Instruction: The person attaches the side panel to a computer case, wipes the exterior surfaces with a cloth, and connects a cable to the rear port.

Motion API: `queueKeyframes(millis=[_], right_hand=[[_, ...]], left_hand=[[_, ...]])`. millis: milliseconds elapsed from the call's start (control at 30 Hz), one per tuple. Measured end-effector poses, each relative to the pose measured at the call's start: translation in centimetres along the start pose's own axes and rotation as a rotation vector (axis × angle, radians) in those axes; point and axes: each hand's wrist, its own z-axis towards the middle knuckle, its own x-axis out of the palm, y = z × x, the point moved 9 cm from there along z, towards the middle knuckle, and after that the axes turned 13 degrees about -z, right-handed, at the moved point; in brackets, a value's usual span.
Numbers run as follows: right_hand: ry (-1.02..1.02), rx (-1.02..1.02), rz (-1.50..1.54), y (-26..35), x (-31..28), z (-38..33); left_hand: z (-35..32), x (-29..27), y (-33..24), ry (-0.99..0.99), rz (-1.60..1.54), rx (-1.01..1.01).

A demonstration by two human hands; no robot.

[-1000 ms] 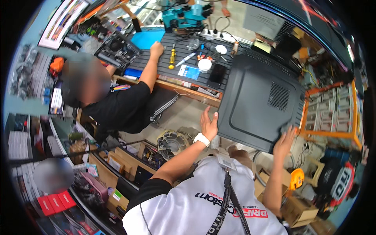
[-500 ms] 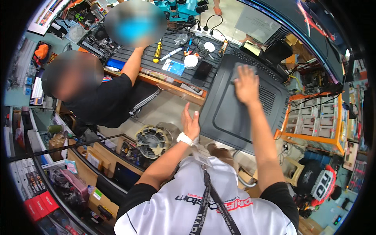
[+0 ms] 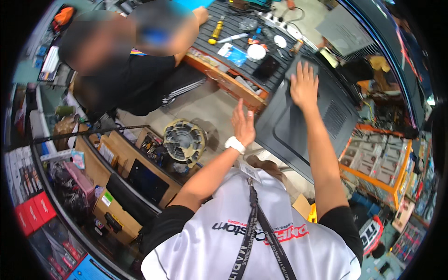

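A large dark grey panel (image 3: pixel 291 128) with a raised outline and a perforated vent lies slanted at the right end of the workbench, its near part jutting past the bench edge. My right hand (image 3: pixel 305 87) rests flat on its upper part, fingers stretched out. A thin greyish piece, perhaps a cloth, seems to show around the fingertips; I cannot make it out clearly. Beside the panel's left edge is my left hand (image 3: pixel 243 123), fingers extended and nothing in it; whether it touches the edge I cannot tell.
On the ribbed bench mat lie a phone (image 3: pixel 266 68), a white round container (image 3: pixel 256 52), a yellow screwdriver (image 3: pixel 216 31) and a white pen (image 3: pixel 233 38). Another person (image 3: pixel 126 84) sits at the left. A round stool-like object (image 3: pixel 185 141) stands on the floor. An orange-framed cabinet (image 3: pixel 373 163) is at right.
The view has shifted, so the bench and panel sit differently in the picture. My right hand has slid toward the panel's far end. My left hand stays open near its left edge.
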Motion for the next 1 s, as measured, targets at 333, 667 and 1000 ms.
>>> queueKeyframes(millis=[333,667,1000], right_hand=[[0.096,-0.525,0.099,4.9,-0.9,-9.5],[0.267,-0.378,0.125,10.4,-2.1,-17.6],[0.054,-0.084,0.001,-0.1,1.3,0.2]], left_hand=[[-0.2,0.4,0.6,0.044,-0.287,-0.086],[0.0,-0.4,-0.6,-0.033,-0.182,-0.02],[0.0,-0.1,-1.8,0.087,0.067,0.015]])
